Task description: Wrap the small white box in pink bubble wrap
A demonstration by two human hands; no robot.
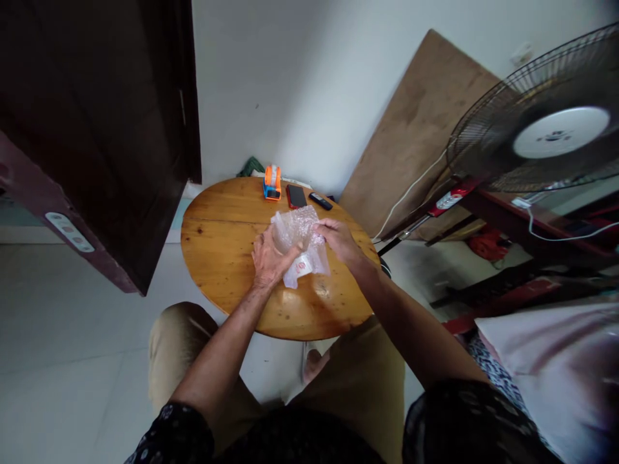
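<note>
Crinkled clear bubble wrap [309, 222] lies over the round wooden table, between my two hands. My left hand [271, 256] rests against its left side, fingers curved around that edge and thumb reaching across the front. With thumb and fingers closed, my right hand [337, 237] pinches the wrap's right edge. Under or inside the plastic shows a small white item with a red mark [304, 265]; its kind I cannot make out.
On the wooden table [213, 258], toward the wall, stand an orange and blue strapped device [272, 182], a dark phone [296, 197] and a black remote [320, 202]. A standing fan [556, 132] is at the right, a brown board [411, 129] leaning behind. A dark door [97, 129] is left.
</note>
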